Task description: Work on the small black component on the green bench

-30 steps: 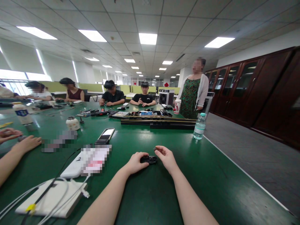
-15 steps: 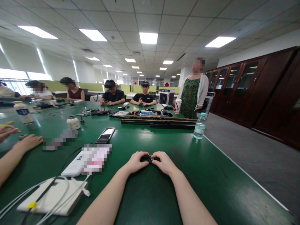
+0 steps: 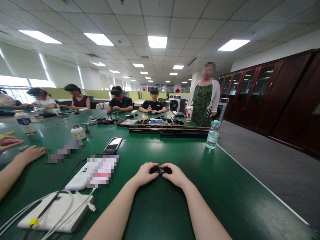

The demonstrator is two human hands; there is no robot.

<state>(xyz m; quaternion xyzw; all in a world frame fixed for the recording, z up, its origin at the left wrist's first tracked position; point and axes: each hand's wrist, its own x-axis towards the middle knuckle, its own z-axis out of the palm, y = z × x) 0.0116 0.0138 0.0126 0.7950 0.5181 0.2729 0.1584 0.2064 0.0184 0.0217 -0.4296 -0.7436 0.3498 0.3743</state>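
Note:
A small black part (image 3: pixel 160 170) lies on the green table (image 3: pixel 232 196) right in front of me. My left hand (image 3: pixel 145 174) grips its left end with curled fingers. My right hand (image 3: pixel 175 174) is closed on its right end, fingertips meeting those of the left hand over the part. Most of the part is hidden under my fingers.
A phone (image 3: pixel 113 144), a white power bank (image 3: pixel 82 176) and a white box with cables (image 3: pixel 55 210) lie at my left. A water bottle (image 3: pixel 213 134) and long black rails (image 3: pixel 172 130) stand farther off. A neighbour's hand (image 3: pixel 27 155) rests at far left; several people sit beyond, one person (image 3: pixel 205 96) stands.
My right hand, lifted and pinched beside the part a second ago, has come down and closed on its right end. The left hand has kept its hold.

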